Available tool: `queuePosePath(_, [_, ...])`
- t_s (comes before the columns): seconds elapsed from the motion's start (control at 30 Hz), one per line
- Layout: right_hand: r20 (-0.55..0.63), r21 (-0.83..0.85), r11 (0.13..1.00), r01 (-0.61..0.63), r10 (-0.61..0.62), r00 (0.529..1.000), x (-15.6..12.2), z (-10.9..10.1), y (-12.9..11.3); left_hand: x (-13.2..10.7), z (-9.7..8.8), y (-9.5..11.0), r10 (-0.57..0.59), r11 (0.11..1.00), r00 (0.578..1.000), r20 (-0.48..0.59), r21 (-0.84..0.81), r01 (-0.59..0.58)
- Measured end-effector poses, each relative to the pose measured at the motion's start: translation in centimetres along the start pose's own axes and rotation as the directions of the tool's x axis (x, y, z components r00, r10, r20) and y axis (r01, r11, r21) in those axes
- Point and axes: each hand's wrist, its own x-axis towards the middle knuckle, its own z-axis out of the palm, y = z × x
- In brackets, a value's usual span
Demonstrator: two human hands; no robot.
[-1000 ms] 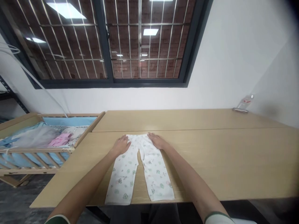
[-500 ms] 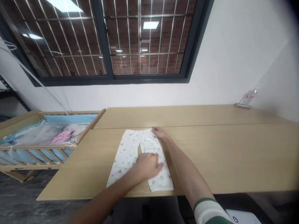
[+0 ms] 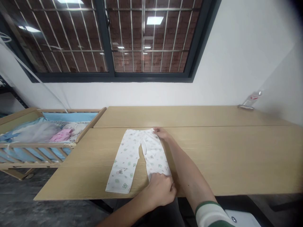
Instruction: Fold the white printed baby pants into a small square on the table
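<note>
White baby trousers (image 3: pixel 126 160) with small green and brown animal prints lie flat on the wooden table, waistband at the far side and legs toward me, slightly spread. At the waistband's right corner, my right hand (image 3: pixel 161 133) has its fingers closed on the cloth. My left hand (image 3: pixel 161 189) is curled over the hem end of the right-hand leg near the table's front edge, closed on it and covering the hem. The left-hand leg lies loose, its hem in view.
A wooden cot (image 3: pixel 68 145) with blue lining, sheer fabric and pink cloth stands left of the table (image 3: pixel 224 154). A clear bottle-like object (image 3: pixel 252 99) is at the back right corner. A barred window (image 3: pixel 146 44) is above. A white device (image 3: pixel 241 217) sits below the table edge.
My left hand has moved down and slightly right, from over the middle of the trousers to the right-hand leg's hem. My right hand stays at the waistband corner. The view tilts down slightly.
</note>
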Motion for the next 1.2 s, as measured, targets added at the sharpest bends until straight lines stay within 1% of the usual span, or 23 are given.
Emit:
queuePosePath(0.27, [0.010,0.056,0.997,-0.045,0.045,0.999,-0.5,-0.1,-0.7,-0.2,0.1,-0.1,-0.003,1.000,1.000,-0.026,-0.025,0.002])
queuePosePath(0.33, [0.007,0.066,0.996,-0.052,0.051,0.999,-0.5,-0.2,-0.7,-0.4,0.0,-0.2,0.003,0.997,0.999,-0.053,-0.073,-0.007])
queuePosePath(0.43, [0.000,0.086,0.994,-0.061,0.061,0.998,-0.7,-0.3,-0.8,-1.4,-0.5,-0.4,-0.019,0.977,0.991,-0.134,-0.214,-0.010])
queuePosePath(0.53, [-0.018,0.112,0.991,-0.069,0.072,0.997,-0.8,-0.1,-1.3,-2.9,-1.4,-1.1,-0.090,0.911,0.973,-0.214,-0.413,-0.006])
queuePosePath(0.6, [-0.038,0.132,0.989,-0.063,0.069,0.997,-0.8,0.3,-2.1,-4.3,-2.0,-1.9,-0.149,0.827,0.961,-0.234,-0.562,-0.009])
queuePosePath(0.67, [-0.050,0.146,0.988,-0.048,0.056,0.997,-0.7,1.2,-3.1,-5.7,-2.5,-3.0,-0.213,0.720,0.949,-0.232,-0.693,-0.008])
queuePosePath(0.73, [-0.058,0.144,0.989,-0.025,0.034,0.998,-0.3,2.6,-4.2,-7.4,-2.9,-4.1,-0.279,0.638,0.932,-0.234,-0.770,-0.002])
queuePosePath(0.8, [-0.069,0.122,0.993,0.002,0.007,0.998,0.2,4.6,-5.3,-9.0,-3.2,-5.3,-0.342,0.601,0.911,-0.232,-0.799,0.022])
queuePosePath(0.93, [-0.085,0.037,0.998,0.044,-0.041,0.996,1.1,9.9,-6.8,-12.0,-3.2,-7.7,-0.442,0.587,0.871,-0.214,-0.803,0.101])
queuePosePath(1.07, [-0.105,-0.093,0.993,0.071,-0.081,0.991,1.2,15.0,-7.6,-13.9,-2.6,-10.5,-0.499,0.593,0.837,-0.223,-0.793,0.143])
queuePosePath(1.13, [-0.111,-0.162,0.984,0.080,-0.098,0.989,1.1,17.0,-7.9,-14.6,-2.2,-11.8,-0.526,0.591,0.820,-0.227,-0.791,0.161])
queuePosePath(1.2, [-0.108,-0.223,0.971,0.086,-0.112,0.988,1.0,18.4,-8.0,-15.2,-1.9,-12.9,-0.552,0.592,0.801,-0.230,-0.785,0.182])
